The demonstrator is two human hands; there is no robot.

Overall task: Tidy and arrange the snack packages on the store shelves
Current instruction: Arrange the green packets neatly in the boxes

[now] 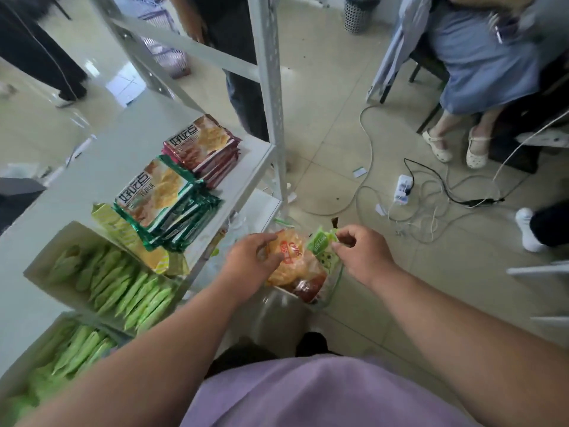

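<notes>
Crinkly orange snack bag [288, 257] gripped by left hand [252, 257]. Right hand [360, 251] fingers pinch a glossy green packet [321, 246]. Flat packs [157, 195] stack on the white shelf [107, 167].

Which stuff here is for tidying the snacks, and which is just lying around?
For the job: left hand on the orange pack; right hand pinching the green pack; green stack; red stack; boxes of green packs; shelf.

Lying about: power strip, cables, bin.

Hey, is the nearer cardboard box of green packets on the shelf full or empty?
Full: the cardboard box holds green packets packed in rows.
</notes>
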